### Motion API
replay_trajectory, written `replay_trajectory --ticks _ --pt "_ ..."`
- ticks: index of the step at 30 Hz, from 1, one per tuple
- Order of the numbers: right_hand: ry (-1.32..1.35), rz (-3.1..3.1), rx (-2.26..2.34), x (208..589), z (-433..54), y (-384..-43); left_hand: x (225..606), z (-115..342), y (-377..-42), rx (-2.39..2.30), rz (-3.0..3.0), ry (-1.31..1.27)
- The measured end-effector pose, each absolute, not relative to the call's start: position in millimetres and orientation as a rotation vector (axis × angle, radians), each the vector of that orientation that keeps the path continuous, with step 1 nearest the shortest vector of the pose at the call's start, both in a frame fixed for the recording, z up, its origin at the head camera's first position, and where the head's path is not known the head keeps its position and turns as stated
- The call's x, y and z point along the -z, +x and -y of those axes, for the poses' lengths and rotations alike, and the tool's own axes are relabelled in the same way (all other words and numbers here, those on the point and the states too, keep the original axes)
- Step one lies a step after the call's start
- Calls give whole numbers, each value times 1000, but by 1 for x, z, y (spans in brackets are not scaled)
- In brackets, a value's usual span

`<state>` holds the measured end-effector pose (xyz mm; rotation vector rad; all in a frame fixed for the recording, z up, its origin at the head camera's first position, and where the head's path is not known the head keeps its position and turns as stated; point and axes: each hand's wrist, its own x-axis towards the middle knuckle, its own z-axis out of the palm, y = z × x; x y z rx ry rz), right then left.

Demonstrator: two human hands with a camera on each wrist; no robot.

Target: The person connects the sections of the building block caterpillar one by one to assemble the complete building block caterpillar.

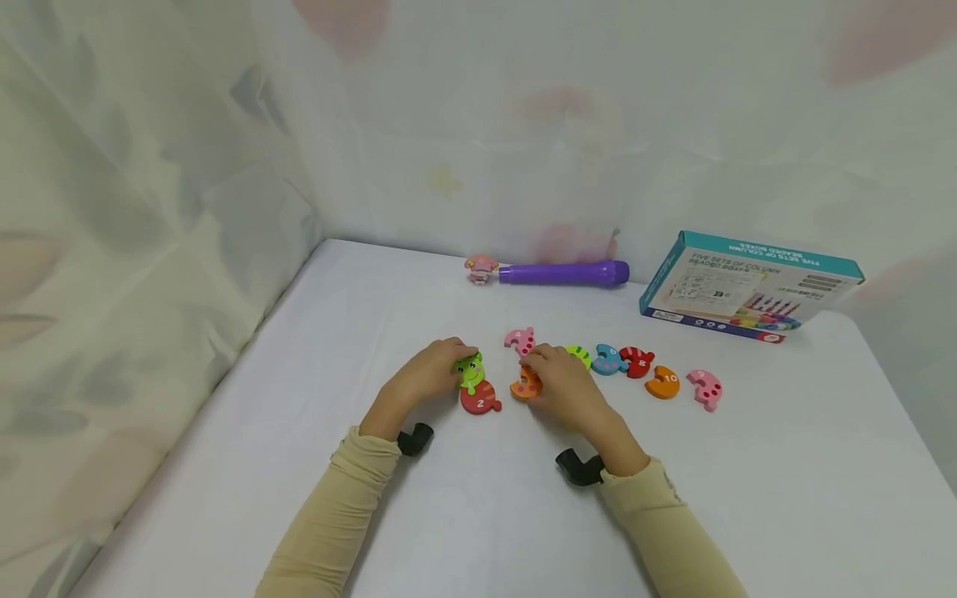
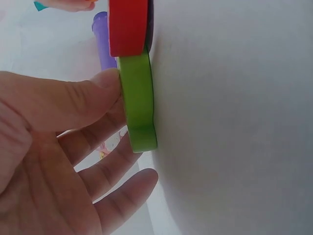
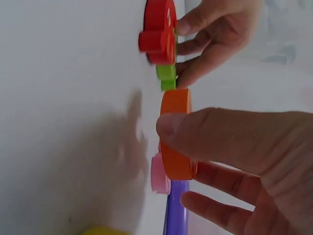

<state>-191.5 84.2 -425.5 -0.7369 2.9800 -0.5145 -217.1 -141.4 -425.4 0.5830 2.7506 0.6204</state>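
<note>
Where the left hand (image 1: 429, 374) stands, its grip pinches the green head (image 1: 473, 373) at the rim between thumb and fingers, the outermost finger free of it. Joined to the head's near end is the red 2 (image 1: 478, 402), so the pair's long axis runs roughly away from the person, on the table (image 1: 449, 515). The 2's knob points right, and the relation that counts seems to lie on that side: the orange piece (image 1: 527, 385) is to the right and slightly farther out, a bare gap between them. The pink 4 (image 1: 517, 338) lies just beyond it. Nearer to the orange piece is the right hand (image 1: 564, 386), whose grip pinches it between thumb and fingers from its right side; whether it is lifted, I cannot tell. Past that hand, the striped piece (image 1: 579, 355), blue 6 (image 1: 606, 360), red 8 (image 1: 638, 363), orange 10 (image 1: 669, 382) and pink 9 (image 1: 707, 387) string out rightward, the 6 and 8 seemingly joined.
</note>
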Motion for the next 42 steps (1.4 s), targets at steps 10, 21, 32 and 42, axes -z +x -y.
replay_trajectory --ticks 10,21,32,42 --pt "-886 -2905 580 422 -69 -177 425 141 -217 -626 -2740 603" --pt "-934 -2873 496 424 -61 -175 426 143 -217 -618 -2759 615" --pt "-951 -2883 438 425 -57 -173 425 142 -218 -615 -2749 586" --pt "-902 -2893 343 430 -56 -173 425 141 -218 -609 -2745 570"
